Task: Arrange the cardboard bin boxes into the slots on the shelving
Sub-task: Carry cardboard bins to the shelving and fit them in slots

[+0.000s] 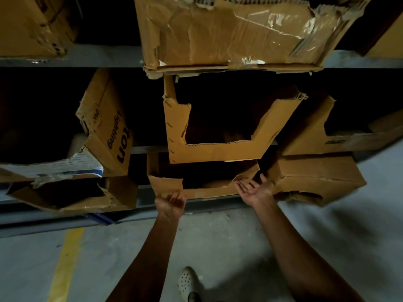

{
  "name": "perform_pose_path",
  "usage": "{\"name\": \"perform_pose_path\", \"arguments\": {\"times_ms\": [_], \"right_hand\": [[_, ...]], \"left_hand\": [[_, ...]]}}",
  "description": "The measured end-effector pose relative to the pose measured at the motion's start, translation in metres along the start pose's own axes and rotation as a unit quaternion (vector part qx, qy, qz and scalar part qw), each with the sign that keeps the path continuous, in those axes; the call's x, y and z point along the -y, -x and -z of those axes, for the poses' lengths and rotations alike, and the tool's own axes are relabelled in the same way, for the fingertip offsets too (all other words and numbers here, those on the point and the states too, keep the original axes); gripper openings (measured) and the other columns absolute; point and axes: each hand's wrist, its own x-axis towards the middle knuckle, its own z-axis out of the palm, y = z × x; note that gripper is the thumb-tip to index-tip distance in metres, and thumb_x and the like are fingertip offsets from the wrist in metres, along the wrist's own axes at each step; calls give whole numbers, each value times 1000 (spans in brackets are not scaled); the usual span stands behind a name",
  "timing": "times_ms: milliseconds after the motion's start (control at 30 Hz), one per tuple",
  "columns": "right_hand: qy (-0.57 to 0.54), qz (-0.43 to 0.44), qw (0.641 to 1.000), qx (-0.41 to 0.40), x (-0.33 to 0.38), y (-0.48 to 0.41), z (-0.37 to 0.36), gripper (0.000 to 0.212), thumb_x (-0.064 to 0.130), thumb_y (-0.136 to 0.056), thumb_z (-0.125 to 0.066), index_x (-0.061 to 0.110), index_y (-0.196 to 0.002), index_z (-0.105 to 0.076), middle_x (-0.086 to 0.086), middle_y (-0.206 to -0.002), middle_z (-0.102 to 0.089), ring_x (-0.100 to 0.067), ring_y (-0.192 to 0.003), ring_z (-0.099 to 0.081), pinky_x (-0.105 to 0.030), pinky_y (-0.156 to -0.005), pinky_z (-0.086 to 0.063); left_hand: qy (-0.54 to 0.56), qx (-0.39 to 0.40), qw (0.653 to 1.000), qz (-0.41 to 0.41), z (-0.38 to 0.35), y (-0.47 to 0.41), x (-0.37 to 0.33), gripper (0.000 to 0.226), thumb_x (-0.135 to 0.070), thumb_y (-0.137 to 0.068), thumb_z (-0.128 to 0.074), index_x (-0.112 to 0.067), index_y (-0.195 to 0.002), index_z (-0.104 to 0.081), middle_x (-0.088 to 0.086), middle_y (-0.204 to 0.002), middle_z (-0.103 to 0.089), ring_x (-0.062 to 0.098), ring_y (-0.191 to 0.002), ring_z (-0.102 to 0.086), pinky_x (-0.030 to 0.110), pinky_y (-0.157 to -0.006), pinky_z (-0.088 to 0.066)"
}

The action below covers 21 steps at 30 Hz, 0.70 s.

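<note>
The left hand (171,203) has its fingers curled at the lower left front corner of the lowest cardboard bin box (166,185); whether it pinches the cardboard edge or only touches it cannot be told. The right hand (254,188) is spread flat with the palm turned up, fingers straight, at the box's right front corner and holding nothing. This bin box, with a cut-out front, sits in the bottom slot of the shelving (91,56), its front edge out over the grey rail. Directly above it a second cut-out bin box (218,151) leans forward out of the middle slot, and above that a torn, taped box (229,35) juts from the top level. To the left, a box printed "Lighting" (106,127) stands tilted on the middle level, with a crushed box (72,200) beneath it. To the right lies a dented box (316,177) under another torn one (309,131). Below the arms, a white perforated shoe (186,282) stands on the grey concrete floor (239,247), which has a yellow line (65,264) on the left.
</note>
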Motion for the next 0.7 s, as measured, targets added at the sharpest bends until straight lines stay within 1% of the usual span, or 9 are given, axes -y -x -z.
{"name": "perform_pose_path", "arguments": {"times_ms": [100, 167, 233, 300, 367, 500, 567, 633, 700], "right_hand": [[24, -2, 1000, 1, 4, 4, 1, 55, 35, -101, -42, 4, -146, -35, -25, -145, -44, -40, -130, -47, -49, -100, -44], [53, -5, 999, -3, 7, 7, 6, 50, 31, -103, -39, 8, -147, -36, -25, -141, -48, -40, -122, -53, -48, -84, -51], [87, -14, 996, -9, 10, 12, 15, 48, 29, -104, -37, 9, -147, -36, -24, -136, -52, -39, -107, -59, -45, -73, -53], [93, -19, 995, -11, 15, 19, 30, 46, 28, -104, -36, 8, -146, -38, -24, -126, -58, -38, -100, -62, -42, -75, -54], [84, -24, 996, -3, 25, 28, 50, 45, 26, -104, -32, 7, -144, -40, -23, -117, -62, -36, -101, -62, -40, -85, -53], [45, -25, 999, 9, 60, 46, 100, 43, 25, -103, -30, 6, -137, -47, -17, -117, -62, -30, -103, -60, -35, -101, -45], [38, -22, 999, 6, 83, 54, 127, 39, 23, -103, -35, 7, -135, -50, -14, -115, -64, -28, -101, -61, -34, -97, -47], [22, -20, 1000, 2, 105, 61, 153, 36, 23, -103, -38, 8, -133, -51, -12, -109, -65, -26, -99, -61, -32, -83, -50], [-1, -17, 1000, 4, 137, 69, 187, 37, 25, -104, -35, 11, -133, -51, -10, -107, -64, -25, -97, -60, -32, -76, -49]], "left_hand": [[5, 9, 999, 32, -4, 8, 16, 66, -50, -102, -14, -16, -50, -37, 2, -44, -27, 17, -38, -32, 26, -51, -36], [13, 0, 998, 54, -8, 15, 30, 61, -53, -102, -13, -16, -56, -33, 3, -45, -25, 18, -39, -31, 31, -61, -35], [40, 9, 996, 84, -13, 20, 46, 55, -57, -100, -10, -20, -63, -28, 3, -46, -21, 18, -41, -25, 30, -60, -31], [48, 25, 993, 107, -17, 25, 66, 56, -59, -99, -8, -18, -69, -32, 2, -46, -21, 18, -42, -24, 29, -60, -31], [21, 28, 993, 115, -19, 27, 88, 59, -56, -100, -9, -11, -79, -40, 3, -46, -24, 20, -45, -30, 29, -63, -35], [-37, 15, 994, 103, -36, 43, 133, 53, -50, -100, -19, -7, -81, -45, 14, -63, -44, 29, -67, -44, 33, -74, -47], [-41, 3, 995, 90, -50, 62, 156, 53, -46, -102, -24, -2, -86, -50, 19, -85, -56, 32, -79, -54, 37, -83, -50], [-63, 12, 995, 79, -63, 82, 176, 48, -42, -101, -31, 0, -91, -53, 21, -98, -61, 35, -96, -58, 37, -92, -48], [-86, 20, 993, 73, -78, 107, 211, 43, -41, -100, -36, -2, -95, -53, 24, -104, -65, 37, -107, -59, 36, -89, -48]]}}
